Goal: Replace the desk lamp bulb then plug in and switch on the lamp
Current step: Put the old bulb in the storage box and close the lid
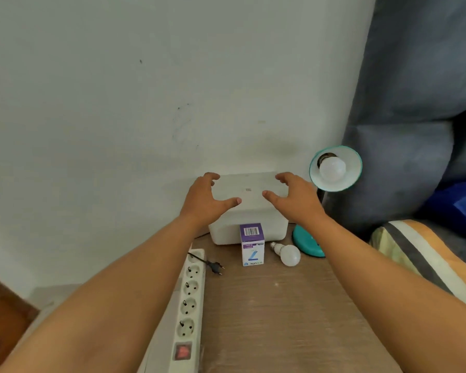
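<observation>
A teal desk lamp stands at the right of the wooden table, its shade (353,168) tilted toward me with a white bulb (332,168) screwed in and its round base (306,243) on the table. A loose white bulb (289,254) lies beside a purple and white bulb box (252,244). The lamp's black plug (216,266) lies unplugged next to a white power strip (189,305). My left hand (206,201) and my right hand (295,197) hover, fingers spread, above a white box, holding nothing.
The white box (249,228) sits against the wall behind the bulb box. The power strip has a red switch (183,351) near me. A grey upholstered headboard (404,130) and striped bedding (420,254) border the table on the right.
</observation>
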